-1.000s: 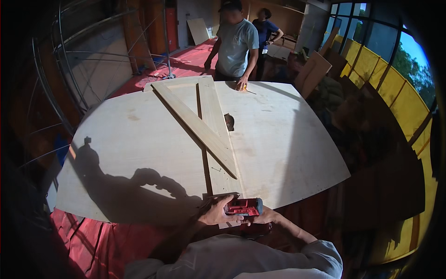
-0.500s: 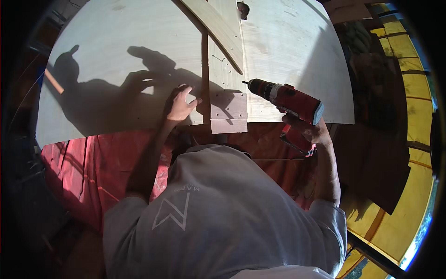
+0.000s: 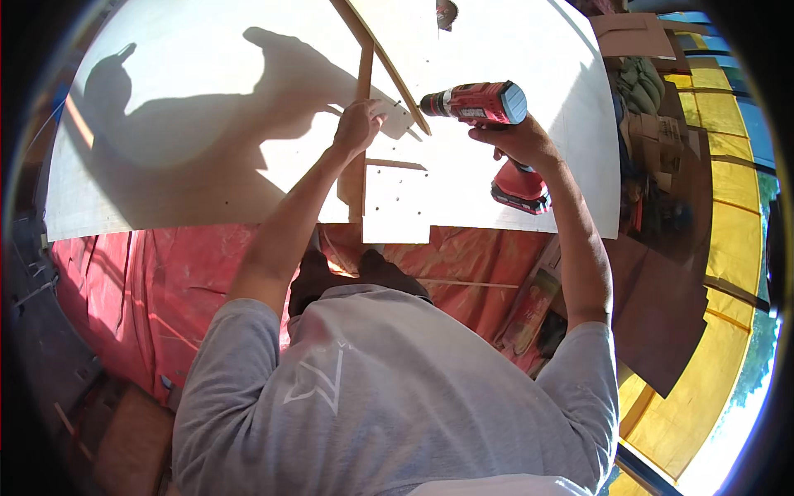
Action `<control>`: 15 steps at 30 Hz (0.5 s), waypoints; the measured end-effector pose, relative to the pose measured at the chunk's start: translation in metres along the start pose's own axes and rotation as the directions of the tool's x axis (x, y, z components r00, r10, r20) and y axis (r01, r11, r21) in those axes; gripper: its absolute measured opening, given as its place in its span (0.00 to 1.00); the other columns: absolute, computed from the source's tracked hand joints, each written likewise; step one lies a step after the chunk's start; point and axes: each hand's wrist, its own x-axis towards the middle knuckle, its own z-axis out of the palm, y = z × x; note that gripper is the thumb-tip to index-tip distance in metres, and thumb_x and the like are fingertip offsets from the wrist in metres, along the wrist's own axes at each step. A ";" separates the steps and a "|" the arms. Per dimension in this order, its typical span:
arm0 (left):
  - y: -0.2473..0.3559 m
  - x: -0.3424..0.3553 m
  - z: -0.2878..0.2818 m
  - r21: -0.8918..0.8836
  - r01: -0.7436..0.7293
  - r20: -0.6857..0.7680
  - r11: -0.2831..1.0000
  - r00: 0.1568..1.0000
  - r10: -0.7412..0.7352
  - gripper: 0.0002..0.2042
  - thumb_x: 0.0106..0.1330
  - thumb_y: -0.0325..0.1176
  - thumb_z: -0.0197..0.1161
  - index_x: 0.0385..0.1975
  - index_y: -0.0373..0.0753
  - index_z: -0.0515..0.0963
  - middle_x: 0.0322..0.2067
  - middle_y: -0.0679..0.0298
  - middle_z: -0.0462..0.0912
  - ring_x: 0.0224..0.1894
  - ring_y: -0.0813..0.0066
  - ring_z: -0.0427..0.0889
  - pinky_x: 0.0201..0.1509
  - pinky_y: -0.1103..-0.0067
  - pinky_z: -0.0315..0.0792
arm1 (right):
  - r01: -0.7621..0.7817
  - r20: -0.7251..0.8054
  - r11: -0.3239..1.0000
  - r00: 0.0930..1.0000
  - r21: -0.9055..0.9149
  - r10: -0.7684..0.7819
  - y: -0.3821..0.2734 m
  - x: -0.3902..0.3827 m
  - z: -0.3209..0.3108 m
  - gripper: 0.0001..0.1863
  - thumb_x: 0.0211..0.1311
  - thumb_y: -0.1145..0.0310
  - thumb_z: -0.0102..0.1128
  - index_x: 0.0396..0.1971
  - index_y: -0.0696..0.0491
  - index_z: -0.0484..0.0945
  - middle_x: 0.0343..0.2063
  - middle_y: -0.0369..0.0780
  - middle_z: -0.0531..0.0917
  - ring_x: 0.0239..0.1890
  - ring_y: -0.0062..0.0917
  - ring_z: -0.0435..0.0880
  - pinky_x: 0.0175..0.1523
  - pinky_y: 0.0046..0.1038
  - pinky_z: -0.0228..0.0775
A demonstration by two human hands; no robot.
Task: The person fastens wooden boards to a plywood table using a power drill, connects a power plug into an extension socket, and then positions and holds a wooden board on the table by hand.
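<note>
My left hand (image 3: pixel 357 126) is at the vertical wooden strip (image 3: pixel 364 74), fingers curled, with what they hold, if anything, too small to make out. My right hand (image 3: pixel 525 142) grips a red-and-black cordless drill (image 3: pixel 471 105), pointed left toward my left hand, its bit near the tip of a slanted wooden batten (image 3: pixel 401 87). A short board with several dark screws or holes (image 3: pixel 393 215) lies at the near edge of the large pale panel (image 3: pixel 190 165). Sun glare washes out much of the wood.
Red sheeting (image 3: pixel 141 306) covers the floor below the panel. Brown boards (image 3: pixel 645 306), cardboard and green bundles (image 3: pixel 637 83) are piled at the right beside yellow panels (image 3: pixel 728 198). A round dark object (image 3: pixel 447 14) sits at the far part of the panel. My shadow falls across the left half.
The view has tipped down from the co-workers. Both hands have separated, then moved farther forward over the panel; the drill is now raised toward the batten beside my left hand.
</note>
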 end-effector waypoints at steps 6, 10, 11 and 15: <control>0.001 0.038 0.025 -0.281 0.032 0.073 0.959 0.997 -0.011 0.15 0.62 0.24 0.60 0.49 0.31 0.76 0.40 0.50 0.81 0.42 0.65 0.81 0.51 0.76 0.75 | 0.041 0.064 0.999 0.997 0.009 -0.042 -0.011 0.037 -0.002 0.20 0.52 0.67 0.69 0.44 0.58 0.76 0.33 0.38 0.83 0.19 0.17 0.77 0.22 0.20 0.73; -0.012 0.047 0.038 -0.174 0.096 0.117 0.980 0.990 -0.076 0.11 0.61 0.24 0.61 0.43 0.36 0.81 0.39 0.56 0.82 0.41 0.67 0.82 0.46 0.76 0.74 | 0.016 0.103 1.000 0.995 0.008 -0.017 -0.011 0.048 -0.001 0.23 0.50 0.68 0.71 0.46 0.58 0.75 0.33 0.39 0.83 0.20 0.18 0.78 0.22 0.21 0.74; -0.016 0.049 0.040 -0.178 0.096 0.114 0.979 0.991 -0.076 0.11 0.61 0.24 0.61 0.43 0.36 0.81 0.39 0.56 0.82 0.41 0.67 0.82 0.46 0.76 0.74 | 0.002 0.107 1.000 0.994 -0.004 -0.002 -0.014 0.050 0.000 0.23 0.49 0.68 0.71 0.46 0.58 0.75 0.34 0.40 0.83 0.20 0.19 0.79 0.22 0.22 0.75; -0.026 0.052 0.041 -0.084 0.083 0.065 0.993 0.995 -0.078 0.12 0.60 0.25 0.60 0.43 0.42 0.82 0.34 0.60 0.85 0.39 0.70 0.84 0.45 0.78 0.76 | 0.011 0.115 0.998 0.993 -0.061 -0.004 -0.021 0.055 0.005 0.24 0.51 0.69 0.69 0.49 0.56 0.74 0.32 0.39 0.83 0.18 0.16 0.76 0.21 0.19 0.72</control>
